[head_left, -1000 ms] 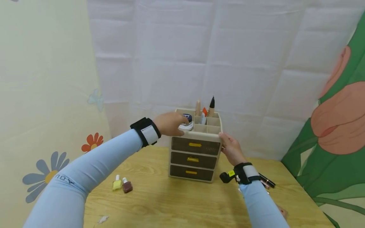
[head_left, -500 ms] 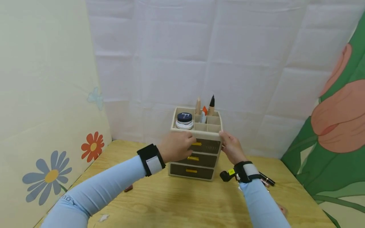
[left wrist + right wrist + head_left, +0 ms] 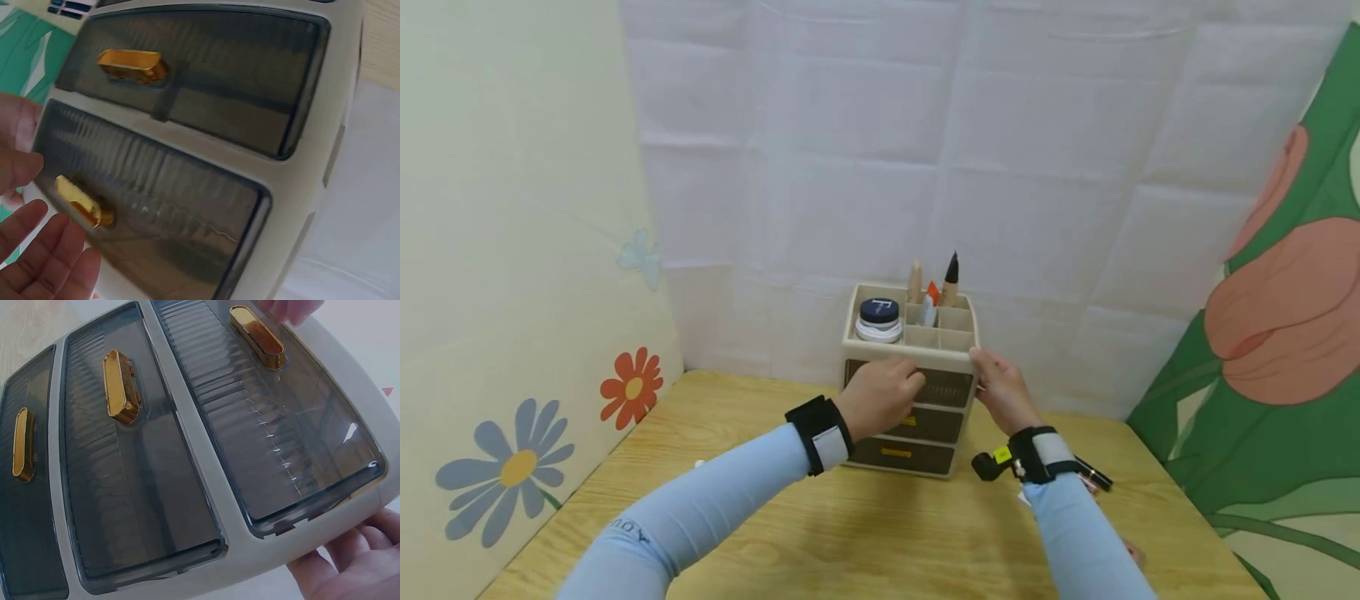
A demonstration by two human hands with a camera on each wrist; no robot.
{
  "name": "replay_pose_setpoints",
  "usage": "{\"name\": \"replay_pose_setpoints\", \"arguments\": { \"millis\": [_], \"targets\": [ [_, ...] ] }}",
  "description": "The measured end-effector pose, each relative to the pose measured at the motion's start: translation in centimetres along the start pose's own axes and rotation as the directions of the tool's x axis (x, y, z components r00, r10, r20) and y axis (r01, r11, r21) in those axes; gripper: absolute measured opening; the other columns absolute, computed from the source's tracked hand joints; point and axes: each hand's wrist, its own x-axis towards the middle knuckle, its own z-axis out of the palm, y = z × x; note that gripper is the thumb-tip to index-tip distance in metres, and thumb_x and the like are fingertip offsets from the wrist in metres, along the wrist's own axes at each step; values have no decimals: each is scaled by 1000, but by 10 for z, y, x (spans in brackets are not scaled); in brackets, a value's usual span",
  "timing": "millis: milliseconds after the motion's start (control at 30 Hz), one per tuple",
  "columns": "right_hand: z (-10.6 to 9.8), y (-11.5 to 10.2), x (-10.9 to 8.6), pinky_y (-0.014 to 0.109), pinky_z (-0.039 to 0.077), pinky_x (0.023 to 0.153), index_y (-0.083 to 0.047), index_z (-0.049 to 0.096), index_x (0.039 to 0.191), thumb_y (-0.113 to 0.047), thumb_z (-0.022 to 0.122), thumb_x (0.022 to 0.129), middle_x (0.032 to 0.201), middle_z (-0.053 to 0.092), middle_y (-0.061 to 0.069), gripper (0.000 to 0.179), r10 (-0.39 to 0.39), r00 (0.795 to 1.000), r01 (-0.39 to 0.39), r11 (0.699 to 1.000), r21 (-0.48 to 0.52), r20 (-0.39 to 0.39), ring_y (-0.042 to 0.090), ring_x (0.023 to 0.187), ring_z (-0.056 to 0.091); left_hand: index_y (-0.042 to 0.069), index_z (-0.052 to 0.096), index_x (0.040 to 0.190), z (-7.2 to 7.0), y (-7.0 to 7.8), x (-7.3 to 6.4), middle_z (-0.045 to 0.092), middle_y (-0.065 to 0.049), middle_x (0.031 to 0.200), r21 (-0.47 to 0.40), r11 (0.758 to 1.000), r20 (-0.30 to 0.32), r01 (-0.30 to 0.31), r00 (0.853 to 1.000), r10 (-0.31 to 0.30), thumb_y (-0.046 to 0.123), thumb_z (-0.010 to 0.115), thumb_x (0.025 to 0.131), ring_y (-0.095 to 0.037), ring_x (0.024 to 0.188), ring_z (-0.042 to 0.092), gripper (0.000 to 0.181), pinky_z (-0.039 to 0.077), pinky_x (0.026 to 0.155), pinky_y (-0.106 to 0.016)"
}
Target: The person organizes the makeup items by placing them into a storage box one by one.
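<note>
Drawer organizer (image 3: 936, 354), beige, three dark translucent fronts — stood upright on the wood-grain table (image 3: 850, 533), ahead of the person. Top drawer (image 3: 947, 387): appeared flush with the frame, its gold handle (image 3: 80, 201) directly before the left hand (image 3: 880, 396). Left hand: thumb and fingers parted, set about the handle; firm contact could not be made out. Right hand (image 3: 1006, 392): gripped the unit's upper right corner, thumb at the front edge, fingers round the side. Open top, left compartment: dark-lidded jar (image 3: 879, 311), seemingly stacked on a white round container (image 3: 878, 332). Narrow compartments: orange-tipped tube (image 3: 929, 307), leaning; black-tipped pen (image 3: 951, 282), upright at the rear. Step, as judged: handling of the top drawer, the body braced. Good practice: a light pinch centred on the small handle, since a grip at one end would likely skew the drawer in its frame; any draw kept straight, level and slow. The right hand's hold was best kept firm at the corner, fingertips clear of the drawer's edge — a tug on so light-looking a unit could have tipped it and toppled the stacked jar.
</note>
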Motion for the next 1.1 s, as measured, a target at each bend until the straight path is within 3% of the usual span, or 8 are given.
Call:
{"name": "replay_pose_setpoints", "arguments": {
  "millis": [300, 467, 700, 867, 1100],
  "targets": [
    [2, -1, -1, 26, 48, 87, 6, 44, 135, -36, 49, 102, 110, 57, -1, 54, 1, 1000, -1, 1000, -28, 7, 11, 107, 53, 9, 68, 91, 8, -1, -1, 61, -2, 86, 78, 997, 0, -10, 1000, 10, 10, 66, 90, -13, 74, 57, 2, 52, 59, -22],
    [2, -2, -1, 26, 48, 86, 3, 48, 130, -36, 49, 102, 109, 57, -2, 48, -8, 1000, 8, 999, -31, 8, 12, 106, 54, 8, 68, 92, 12, -1, 1, 61, -3, 87, 84, 996, 3, -7, 1000, 7, 5, 65, 91, -14, 75, 57, 5, 52, 59, -23],
    [2, -2, 0, 24, 46, 90, 5, 46, 134, -38, 49, 102, 121, 53, 5, 53, 1, 1000, 0, 999, -52, 11, 13, 112, 51, 7, 70, 93, 14, -2, 4, 62, -4, 89, 138, 990, 31, -27, 999, 23, 6, 68, 89, -15, 78, 59, 4, 54, 64, -22],
    [1, -3, 1, 23, 47, 86, 0, 51, 125, -35, 49, 102, 112, 56, 1, 43, -6, 1000, 7, 1000, -31, 7, 10, 104, 54, 8, 70, 90, 16, -3, 6, 63, -4, 87, 226, 972, 13, -65, 998, 63, 5, 67, 89, -14, 77, 59, 4, 53, 59, -21],
    [1, -3, -1, 23, 49, 83, -6, 58, 111, -31, 50, 102, 100, 60, -3, 28, -24, 1000, 24, 1000, 5, 16, 8, 95, 57, 9, 70, 84, 19, -3, 7, 62, -3, 83, 258, 964, -29, -71, 996, 81, 5, 68, 88, -14, 72, 58, 6, 51, 55, -21]
  ]
}}
